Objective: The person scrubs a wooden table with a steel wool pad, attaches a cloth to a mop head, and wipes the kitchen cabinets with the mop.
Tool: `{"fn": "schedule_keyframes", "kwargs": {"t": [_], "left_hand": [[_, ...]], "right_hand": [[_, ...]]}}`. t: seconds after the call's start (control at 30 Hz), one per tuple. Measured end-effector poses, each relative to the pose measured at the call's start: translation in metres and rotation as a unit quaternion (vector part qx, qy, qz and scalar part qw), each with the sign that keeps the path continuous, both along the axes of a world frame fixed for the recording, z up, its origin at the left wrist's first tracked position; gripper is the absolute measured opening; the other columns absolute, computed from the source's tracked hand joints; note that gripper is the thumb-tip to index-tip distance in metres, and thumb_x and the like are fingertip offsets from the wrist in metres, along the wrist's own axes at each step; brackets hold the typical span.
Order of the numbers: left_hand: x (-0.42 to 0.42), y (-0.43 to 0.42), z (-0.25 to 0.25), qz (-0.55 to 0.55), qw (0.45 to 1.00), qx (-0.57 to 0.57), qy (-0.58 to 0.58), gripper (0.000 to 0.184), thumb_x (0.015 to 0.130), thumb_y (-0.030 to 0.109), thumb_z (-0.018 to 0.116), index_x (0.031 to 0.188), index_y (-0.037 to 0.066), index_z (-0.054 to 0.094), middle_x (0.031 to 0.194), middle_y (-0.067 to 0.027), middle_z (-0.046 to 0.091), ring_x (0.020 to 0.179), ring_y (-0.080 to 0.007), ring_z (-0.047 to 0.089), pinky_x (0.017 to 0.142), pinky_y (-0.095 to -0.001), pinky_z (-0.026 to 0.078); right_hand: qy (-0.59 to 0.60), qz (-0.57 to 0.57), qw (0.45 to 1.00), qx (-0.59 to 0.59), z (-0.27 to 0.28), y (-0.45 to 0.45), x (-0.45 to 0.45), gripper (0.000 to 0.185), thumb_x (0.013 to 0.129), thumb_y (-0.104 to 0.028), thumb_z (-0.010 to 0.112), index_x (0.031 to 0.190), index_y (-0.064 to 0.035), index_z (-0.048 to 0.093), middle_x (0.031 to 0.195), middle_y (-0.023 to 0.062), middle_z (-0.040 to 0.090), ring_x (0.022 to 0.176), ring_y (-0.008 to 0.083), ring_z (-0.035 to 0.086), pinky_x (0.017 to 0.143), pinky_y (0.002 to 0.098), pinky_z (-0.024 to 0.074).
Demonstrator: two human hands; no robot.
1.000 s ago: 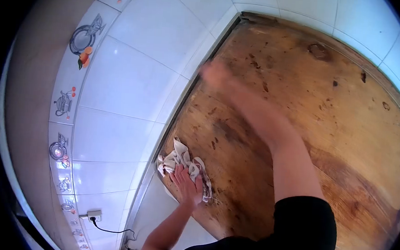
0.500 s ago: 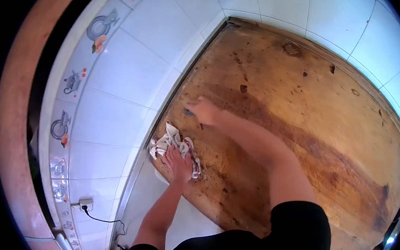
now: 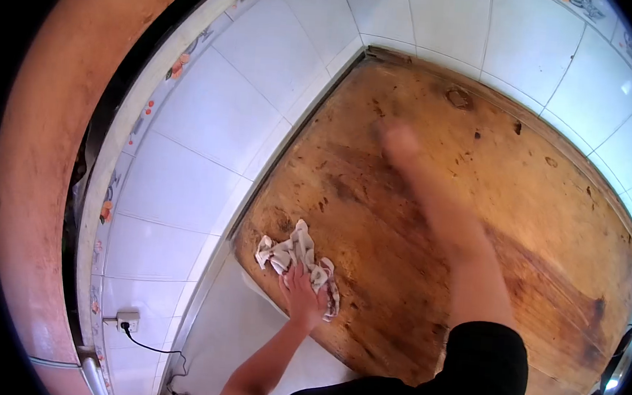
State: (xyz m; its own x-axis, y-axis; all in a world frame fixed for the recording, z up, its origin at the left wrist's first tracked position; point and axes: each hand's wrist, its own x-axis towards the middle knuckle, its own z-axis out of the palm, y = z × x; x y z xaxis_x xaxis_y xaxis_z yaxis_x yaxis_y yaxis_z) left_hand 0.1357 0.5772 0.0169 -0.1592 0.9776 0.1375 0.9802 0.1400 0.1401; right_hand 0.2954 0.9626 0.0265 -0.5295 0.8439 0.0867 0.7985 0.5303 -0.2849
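A crumpled white cloth (image 3: 300, 247) with reddish-brown patches lies on the brown wooden board (image 3: 547, 212) near its left front corner. My left hand (image 3: 304, 296) presses down on the near part of this cloth, its fingers gathered over the folds. Farther in, over the upper left part of the board, my right hand (image 3: 402, 143) is smeared by motion. A small dark blur shows at its fingertips; it seems to be held there, but I cannot make out what it is.
White tiled walls (image 3: 213, 97) border the board at the left and back. An outlet with a black plug (image 3: 127, 323) sits low on the left wall, its cord hanging down. A pale grey surface (image 3: 236, 323) lies by the front edge. Dark stains mark the wood.
My right hand has swept away from me and to the right, the dark thing going with it. My left hand and the cloth have shifted slightly right and nearer. The view has tilted a little.
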Motion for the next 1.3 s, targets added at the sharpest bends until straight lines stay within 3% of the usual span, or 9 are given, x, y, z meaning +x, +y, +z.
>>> {"fn": "schedule_keyframes", "kwargs": {"t": [0.13,0.2,0.53,0.6,0.7,0.77,0.87,1.1,1.3], "left_hand": [[0.003,0.003,-0.002,0.006,1.0,0.02,-0.004,0.049,0.082,0.029,0.058,0.115,-0.004,0.042,0.133,-0.0246,0.038,0.129,-0.0419,0.028,0.108,-0.0628,0.007],[0.003,-0.002,0.001,0.028,1.0,-0.005,-0.01,0.048,0.082,0.028,0.058,0.114,-0.003,0.042,0.134,-0.0246,0.037,0.13,-0.0416,0.027,0.108,-0.0625,0.006],[0.003,0.001,-0.005,0.019,0.999,0.032,-0.023,0.045,0.081,0.026,0.059,0.113,-0.001,0.043,0.133,-0.0241,0.039,0.13,-0.0409,0.029,0.109,-0.062,0.007],[0.001,-0.005,-0.005,0.016,0.999,0.026,-0.014,0.046,0.08,0.026,0.059,0.113,-0.001,0.043,0.133,-0.0237,0.039,0.129,-0.041,0.029,0.109,-0.0618,0.008],[0.004,0.005,0.0,0.007,0.999,0.034,-0.019,0.047,0.08,0.027,0.059,0.114,-0.001,0.042,0.133,-0.0234,0.038,0.129,-0.0409,0.03,0.109,-0.0618,0.008],[0.002,0.004,-0.001,0.011,0.999,0.032,-0.023,0.047,0.08,0.027,0.059,0.114,-0.001,0.042,0.133,-0.0235,0.038,0.13,-0.0408,0.029,0.109,-0.0618,0.008],[0.003,0.001,-0.004,0.018,0.999,0.022,-0.031,0.046,0.08,0.027,0.058,0.114,-0.001,0.043,0.133,-0.0237,0.038,0.13,-0.0407,0.029,0.109,-0.062,0.007],[0.004,0.002,0.001,0.018,0.999,0.014,-0.029,0.047,0.08,0.027,0.058,0.114,-0.002,0.042,0.133,-0.0248,0.038,0.13,-0.0417,0.028,0.109,-0.0623,0.006],[0.003,0.003,-0.004,0.009,0.999,0.027,-0.021,0.047,0.082,0.026,0.057,0.115,-0.003,0.041,0.132,-0.0253,0.038,0.128,-0.0428,0.031,0.108,-0.0614,0.009]], "right_hand": [[-0.158,-0.136,0.958,0.199,-0.011,0.056,0.032,0.011,0.082,-0.014,0.059,0.086,-0.0079,0.067,0.092,0.0077,0.066,0.087,0.0216,0.062,0.068,0.0307,0.0483],[-0.043,-0.017,0.982,0.182,-0.044,0.027,-0.043,0.016,0.085,-0.013,0.055,0.095,-0.0043,0.064,0.09,0.0138,0.064,0.083,0.0266,0.062,0.073,0.0406,0.0516],[-0.013,-0.024,0.99,0.14,-0.015,0.021,-0.03,0.016,0.084,-0.012,0.053,0.085,-0.002,0.066,0.082,0.0163,0.066,0.083,0.0253,0.063,0.069,0.0365,0.0535],[0.162,0.15,0.951,0.217,-0.043,-0.022,-0.058,0.015,0.083,-0.011,0.054,0.085,-0.0028,0.066,0.086,0.0163,0.066,0.081,0.0251,0.064,0.066,0.0358,0.0537],[0.015,-0.039,0.988,0.149,-0.03,0.034,-0.016,0.017,0.085,-0.016,0.056,0.088,-0.0022,0.067,0.089,0.0165,0.065,0.087,0.0269,0.062,0.076,0.0368,0.0521],[-0.113,-0.048,0.989,-0.086,0.02,0.08,0.041,0.026,0.087,-0.021,0.057,0.1,0.0013,0.062,0.104,0.0195,0.062,0.103,0.0301,0.057,0.085,0.0401,0.0493],[-0.147,-0.047,0.984,0.085,0.016,0.051,0.018,0.035,0.082,-0.019,0.064,0.108,0.0026,0.061,0.113,0.0165,0.059,0.11,0.027,0.054,0.085,0.0345,0.0507],[-0.079,0.109,0.988,-0.08,0.024,0.041,0.017,0.041,0.082,-0.013,0.061,0.115,0.0077,0.049,0.122,0.0264,0.045,0.097,0.0408,0.06,0.08,0.0442,0.053],[0.008,0.044,0.999,0.019,-0.013,0.06,0.017,0.034,0.082,-0.003,0.056,0.115,-0.0021,0.048,0.117,0.0235,0.048,0.091,0.0394,0.063,0.073,0.0436,0.0546]]}}
